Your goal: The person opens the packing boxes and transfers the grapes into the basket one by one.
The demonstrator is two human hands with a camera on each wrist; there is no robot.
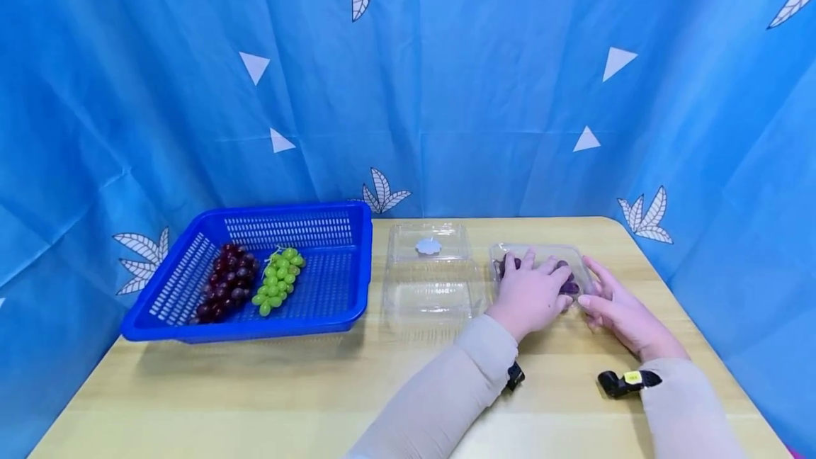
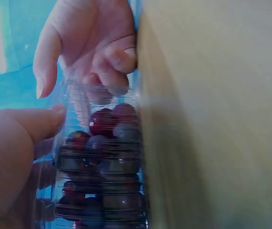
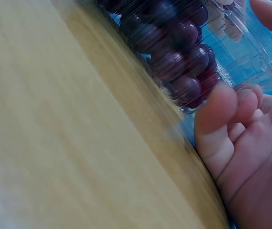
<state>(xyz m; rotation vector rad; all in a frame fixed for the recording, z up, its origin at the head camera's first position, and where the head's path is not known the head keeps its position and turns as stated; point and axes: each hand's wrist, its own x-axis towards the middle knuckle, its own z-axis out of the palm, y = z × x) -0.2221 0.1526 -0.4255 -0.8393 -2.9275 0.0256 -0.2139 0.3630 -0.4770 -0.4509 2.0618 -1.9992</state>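
Observation:
A clear plastic clamshell box (image 1: 574,253) holds dark purple-red grapes (image 2: 102,157), seen through its ribbed side in the left wrist view. Across the top of the box lies my left hand (image 1: 532,292), fingers spread over it. My right hand (image 1: 621,310) is at the box's right end, its thumb and forefinger apart near the corners. In the right wrist view, some right-hand fingers (image 3: 216,109) bend near the low edge of the box, close to the tabletop.
Left of the hands, another clear clamshell box (image 1: 433,296) lies opened, a white label (image 1: 428,246) on its lid. A blue basket (image 1: 357,261) farther left contains dark red grapes (image 1: 226,282) and green grapes (image 1: 278,280). Blue curtain hangs behind the wooden table (image 1: 255,388).

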